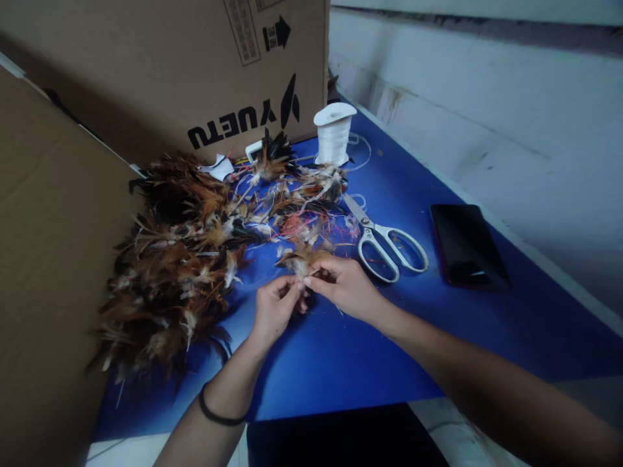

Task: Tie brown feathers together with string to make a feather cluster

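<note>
My left hand (274, 306) and my right hand (343, 284) meet over the blue table (341, 350), both pinched on a small bundle of brown feathers (302, 258). The fingers of both hands are closed around the bundle's quill end. A large heap of brown, black and white feathers (175, 259) lies to the left of my hands. Loose feathers mixed with orange and white thread (302, 224) lie just beyond them.
White-handled scissors (387, 241) lie right of my hands, a dark phone (466, 245) further right. A white thread spool (333, 133) stands at the back by a cardboard box (195, 65). Another cardboard panel (48, 259) walls the left; a white wall (487, 117) bounds the right.
</note>
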A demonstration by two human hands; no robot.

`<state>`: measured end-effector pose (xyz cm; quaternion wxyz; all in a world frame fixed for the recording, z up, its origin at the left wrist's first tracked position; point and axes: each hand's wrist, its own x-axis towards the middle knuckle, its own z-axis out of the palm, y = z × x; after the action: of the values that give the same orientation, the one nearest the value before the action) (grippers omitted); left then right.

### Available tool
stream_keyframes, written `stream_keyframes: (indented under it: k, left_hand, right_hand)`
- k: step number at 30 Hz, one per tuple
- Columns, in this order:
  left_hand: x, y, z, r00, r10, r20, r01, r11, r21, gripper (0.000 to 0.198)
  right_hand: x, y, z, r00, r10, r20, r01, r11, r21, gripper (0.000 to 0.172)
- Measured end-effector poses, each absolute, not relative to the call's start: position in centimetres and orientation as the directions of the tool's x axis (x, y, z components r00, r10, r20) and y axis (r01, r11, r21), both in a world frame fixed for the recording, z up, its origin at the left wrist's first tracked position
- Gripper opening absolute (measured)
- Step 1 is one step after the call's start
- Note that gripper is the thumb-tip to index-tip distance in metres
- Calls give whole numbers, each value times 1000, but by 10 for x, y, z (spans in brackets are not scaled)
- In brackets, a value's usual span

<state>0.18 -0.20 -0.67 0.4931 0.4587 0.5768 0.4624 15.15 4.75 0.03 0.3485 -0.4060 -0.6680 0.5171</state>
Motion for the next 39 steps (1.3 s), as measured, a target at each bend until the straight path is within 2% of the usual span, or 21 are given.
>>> stream_keyframes:
  k: [9,11,14,18,22,24,26,29,32,36,39]
  left_hand:
    - [-1,-1,-7,-96,984,-148,24,151,988,22]
    - [-1,-1,-7,-98,985,-145,1,146,989,20]
    - [-1,-1,-6,-103,985,-138,-29,136,990,19]
    - [-4,0,-5,-148,979,-143,-77,133,988,19]
    - [-5,3,-3,-184,970,-160,-146,134,980,18]
    - [-6,3,-3,-185,967,-174,-163,144,976,17]
    - [-5,4,-3,-184,965,-188,-172,157,973,16]
    - [-5,3,-1,-188,961,-202,-194,165,967,15]
    - [-4,3,1,-172,957,-231,-233,189,954,14]
    - [-4,4,3,-137,947,-289,-294,240,925,14]
    - [-4,4,3,-97,938,-333,-325,286,901,14]
  right_hand:
    - [152,50,5,-426,905,-5,63,24,-998,8]
    - [158,54,8,-398,917,22,89,63,-994,8]
    - [169,61,10,-393,916,77,222,176,-959,6]
    - [182,63,13,-527,849,13,475,308,-824,11]
    - [182,55,17,-590,803,-79,685,446,-576,15]
    - [180,50,21,-608,783,-130,732,490,-473,13]
    - [179,47,24,-649,740,-177,726,532,-436,13]
    - [180,47,27,-699,687,-201,683,556,-474,15]
    - [182,51,26,-703,698,-132,606,492,-625,11]
    - [183,56,25,-629,770,-109,423,221,-879,9]
    - [180,57,25,-581,801,-147,190,-43,-981,6]
